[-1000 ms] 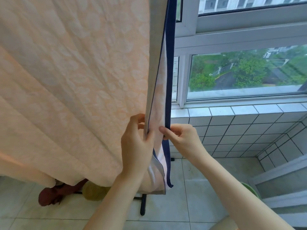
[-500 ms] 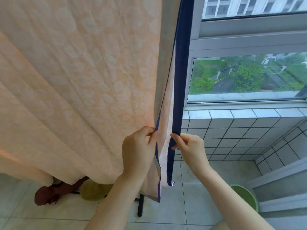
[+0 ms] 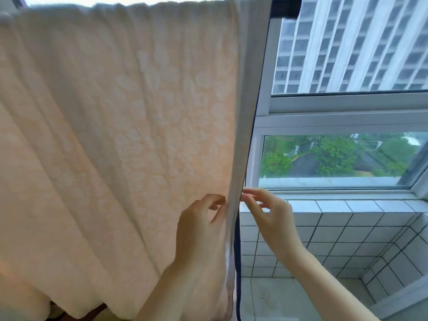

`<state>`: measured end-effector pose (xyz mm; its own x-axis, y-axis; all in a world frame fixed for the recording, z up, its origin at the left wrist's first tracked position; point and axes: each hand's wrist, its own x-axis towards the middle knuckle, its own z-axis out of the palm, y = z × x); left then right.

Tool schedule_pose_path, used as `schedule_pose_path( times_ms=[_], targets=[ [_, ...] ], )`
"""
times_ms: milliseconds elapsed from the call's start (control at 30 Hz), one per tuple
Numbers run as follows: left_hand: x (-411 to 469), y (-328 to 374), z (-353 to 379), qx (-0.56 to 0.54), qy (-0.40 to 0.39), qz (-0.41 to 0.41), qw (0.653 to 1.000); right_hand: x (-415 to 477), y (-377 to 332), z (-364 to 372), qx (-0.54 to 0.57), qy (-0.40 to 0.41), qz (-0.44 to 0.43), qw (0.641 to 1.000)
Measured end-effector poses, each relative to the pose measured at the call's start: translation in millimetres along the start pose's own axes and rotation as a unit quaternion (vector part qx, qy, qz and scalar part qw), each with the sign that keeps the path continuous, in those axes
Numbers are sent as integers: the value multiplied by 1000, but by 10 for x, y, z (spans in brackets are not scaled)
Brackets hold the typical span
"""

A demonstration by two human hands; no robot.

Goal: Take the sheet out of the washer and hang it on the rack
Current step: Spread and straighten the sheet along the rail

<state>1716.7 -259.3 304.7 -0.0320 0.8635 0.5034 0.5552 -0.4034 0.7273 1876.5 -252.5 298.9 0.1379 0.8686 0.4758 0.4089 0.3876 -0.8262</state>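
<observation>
Up high, draped over the rack (image 3: 286, 6), seen only as a black bar end at the top edge: the sheet (image 3: 115, 135). Hangs from there in long slanting folds and fills the whole left of the view, down to the lower edge. Peach, with a pale leaf print; pale grey band down its right side, thin dark navy trim (image 3: 237, 262) along the very edge. At that edge, low down, both hands. Left hand (image 3: 203, 230) in front of the cloth, thumb against the grey band, forefinger curved above it with a gap between; pinching or merely touching, cannot tell. Right hand (image 3: 273, 218) on the window side, fingers loose and spread, somewhat blurred, tips at the navy edge; grasps nothing, released. Both forearms bare, rising from the bottom of the view. Behind, to the right, a white-framed window (image 3: 335, 105), with a tall pale apartment block (image 3: 347, 42) in the upper pane and green trees (image 3: 333, 156) and a road in the lower. Below the sill, a white-tiled wall (image 3: 347, 239) with dark grout, bending round at the far right. At its foot, pale floor tiles (image 3: 266, 302).
</observation>
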Motion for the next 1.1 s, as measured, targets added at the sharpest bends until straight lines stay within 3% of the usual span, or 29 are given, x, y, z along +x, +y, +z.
schedule_pose_path(
  times_ms=[200,500,633,733,867,933,1000,1100],
  targets=[
    [781,475,-392,42,62,144,987,660,-664,-212,-10,38,-90,995],
    [1549,1281,-977,139,189,377,896,1292,-1393,-505,27,148,-170,974],
    [1709,1407,-1046,159,193,407,878,1373,-1571,-555,36,163,-182,969],
    [1835,1427,-1109,142,176,385,895,1411,-1682,-620,-6,187,-223,957],
    [1968,1363,-1198,112,160,364,911,1562,-1872,-843,-55,239,-320,915],
    [2006,1333,-1234,107,149,368,912,1661,-1976,-898,-166,212,-363,892],
    [2032,1330,-1270,93,144,368,914,1753,-2048,-889,-262,109,-355,891],
    [2029,1335,-1308,88,149,365,915,1855,-2083,-890,-270,7,-336,902]
  ],
)
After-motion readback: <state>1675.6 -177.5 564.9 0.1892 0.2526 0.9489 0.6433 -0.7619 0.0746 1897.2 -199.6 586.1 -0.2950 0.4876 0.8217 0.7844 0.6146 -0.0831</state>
